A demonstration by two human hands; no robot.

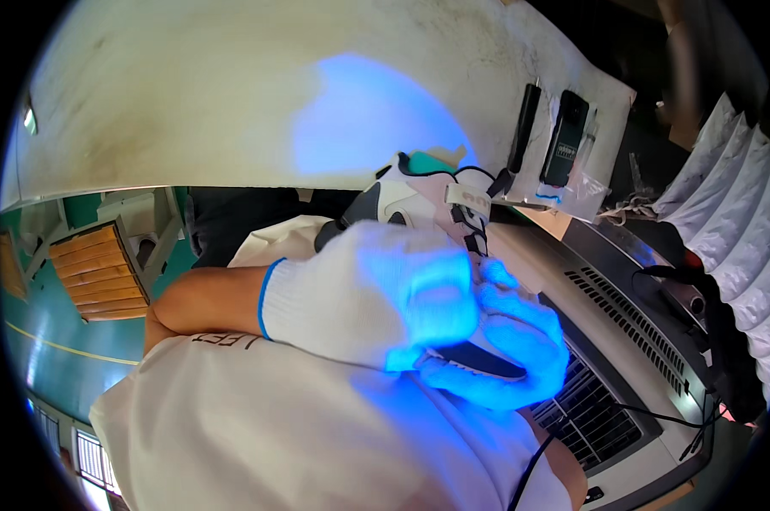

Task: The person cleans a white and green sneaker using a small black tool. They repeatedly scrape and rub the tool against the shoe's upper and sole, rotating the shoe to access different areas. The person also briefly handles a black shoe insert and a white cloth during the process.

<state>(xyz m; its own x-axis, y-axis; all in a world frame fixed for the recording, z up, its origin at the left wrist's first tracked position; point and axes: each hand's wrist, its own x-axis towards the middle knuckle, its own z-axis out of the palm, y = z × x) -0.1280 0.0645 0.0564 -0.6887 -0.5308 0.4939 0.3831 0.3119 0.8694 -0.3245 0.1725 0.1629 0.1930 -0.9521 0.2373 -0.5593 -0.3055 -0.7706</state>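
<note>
A white-and-grey sneaker [423,200] with a pale strap and a green patch inside its opening lies across my lap, beside the table edge. My left hand [372,294], in a white knit glove with a blue cuff edge, comes in from the left and lies closed over the sneaker; its fingertips are mostly hidden. Farther right, my right hand [534,345] is gloved and lit bright blue, with its fingers bent round the lower part of the sneaker. A dark panel with a pale edge shows between the two hands, seemingly part of the shoe.
A blue light patch falls on the pale table [189,102]. A black slim tool [525,128], a dark rectangular device [565,136] and clear plastic lie at its right end. At right stand a vented grey machine [627,328], a black cable and a white ribbed duct [734,213].
</note>
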